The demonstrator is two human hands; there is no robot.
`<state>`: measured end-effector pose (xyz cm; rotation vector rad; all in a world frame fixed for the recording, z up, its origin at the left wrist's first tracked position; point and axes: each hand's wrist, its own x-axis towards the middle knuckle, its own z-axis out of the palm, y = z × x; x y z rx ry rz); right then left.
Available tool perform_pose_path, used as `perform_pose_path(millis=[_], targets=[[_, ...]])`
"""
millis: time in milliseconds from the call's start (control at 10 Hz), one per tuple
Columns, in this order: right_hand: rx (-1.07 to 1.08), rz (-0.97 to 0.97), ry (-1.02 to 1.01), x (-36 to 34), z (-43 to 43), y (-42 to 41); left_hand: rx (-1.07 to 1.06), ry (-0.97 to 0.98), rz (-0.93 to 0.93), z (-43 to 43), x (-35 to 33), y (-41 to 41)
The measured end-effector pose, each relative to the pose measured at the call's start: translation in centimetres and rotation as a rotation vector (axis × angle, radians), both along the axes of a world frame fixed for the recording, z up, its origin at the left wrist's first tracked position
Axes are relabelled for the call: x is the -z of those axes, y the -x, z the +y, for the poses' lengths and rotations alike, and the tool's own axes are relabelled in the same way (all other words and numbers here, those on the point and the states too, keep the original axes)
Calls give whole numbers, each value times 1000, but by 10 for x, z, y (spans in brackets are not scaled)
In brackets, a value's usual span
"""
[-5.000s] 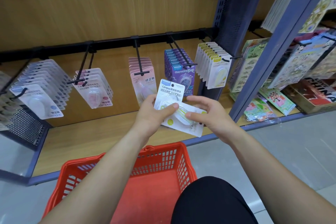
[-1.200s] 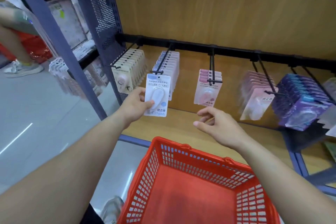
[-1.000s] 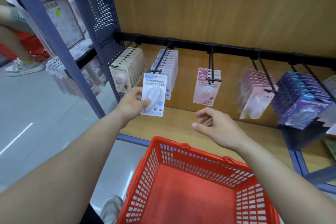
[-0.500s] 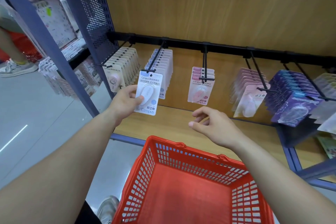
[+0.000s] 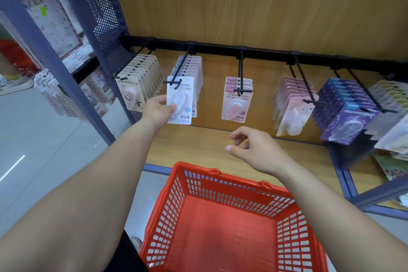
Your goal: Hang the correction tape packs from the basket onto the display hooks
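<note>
My left hand [image 5: 157, 109] pinches a white and blue correction tape pack [image 5: 180, 100] by its left edge. The pack's top hole sits at the tip of the second display hook [image 5: 175, 82], in front of a row of matching packs [image 5: 191, 70]. My right hand [image 5: 256, 150] hovers empty over the shelf with loosely curled fingers. The red basket [image 5: 229, 185] stands below my arms, and no packs show inside it.
A black rail [image 5: 260, 49] carries more hooks with beige packs [image 5: 139, 77], pink packs [image 5: 237, 100], pale pink packs [image 5: 293, 104] and purple packs [image 5: 346, 108]. A blue perforated upright [image 5: 97, 28] bounds the bay at left. Wooden shelf [image 5: 198, 143] below.
My left hand has raised the white pack up to the tip of the second hook. My right hand has stayed over the shelf. Five seconds ago both hands held packs at another bay.
</note>
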<state>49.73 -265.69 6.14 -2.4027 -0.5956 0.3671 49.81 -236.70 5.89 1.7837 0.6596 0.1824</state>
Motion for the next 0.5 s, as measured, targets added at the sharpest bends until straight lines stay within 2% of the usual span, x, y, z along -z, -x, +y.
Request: perform_pose_path(millis=[200,300,400,500], targets=[[33,-57,80,-4,-13,-3,-53,-83,123,-11,4,-6],[43,-78,116,-9,-17,-1,-2,-261,218,-25,-2,0],[62,-111,179,-17,-19,4,141,-448,255,-41,-10,13],[110,-162,274,-25,-22,7,274,-525,292,-61,-22,32]])
